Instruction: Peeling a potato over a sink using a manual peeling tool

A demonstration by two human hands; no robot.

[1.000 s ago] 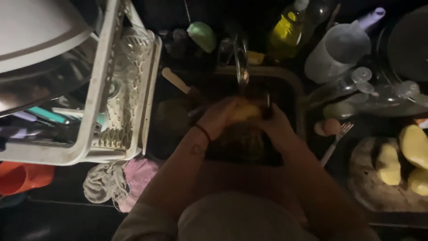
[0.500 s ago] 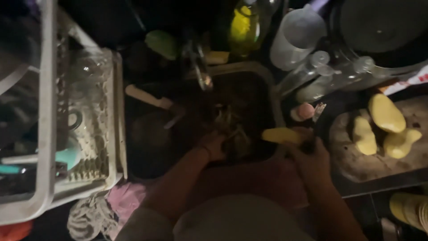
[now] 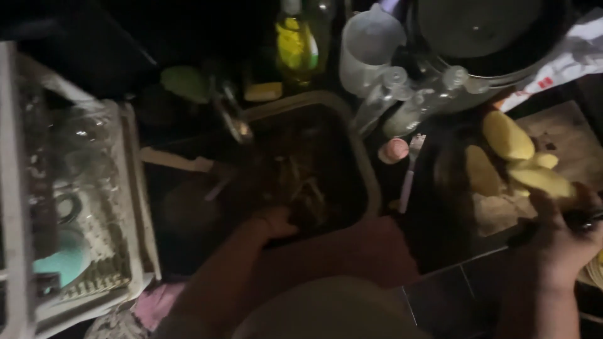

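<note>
Right hand (image 3: 556,235) grips a peeled potato (image 3: 541,181) over the cutting board (image 3: 565,135); left hand (image 3: 276,221), grip unclear, reaches into the sink (image 3: 367,182).

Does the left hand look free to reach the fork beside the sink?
Probably yes: the left hand sits in the sink, and the fork lies just past its right rim, nothing visibly between.

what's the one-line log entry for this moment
left hand: in sink | right hand: holds peeled potato over board | nearby: potatoes

Dim, perhaps tiled, kitchen counter (image 3: 440,295)
</note>
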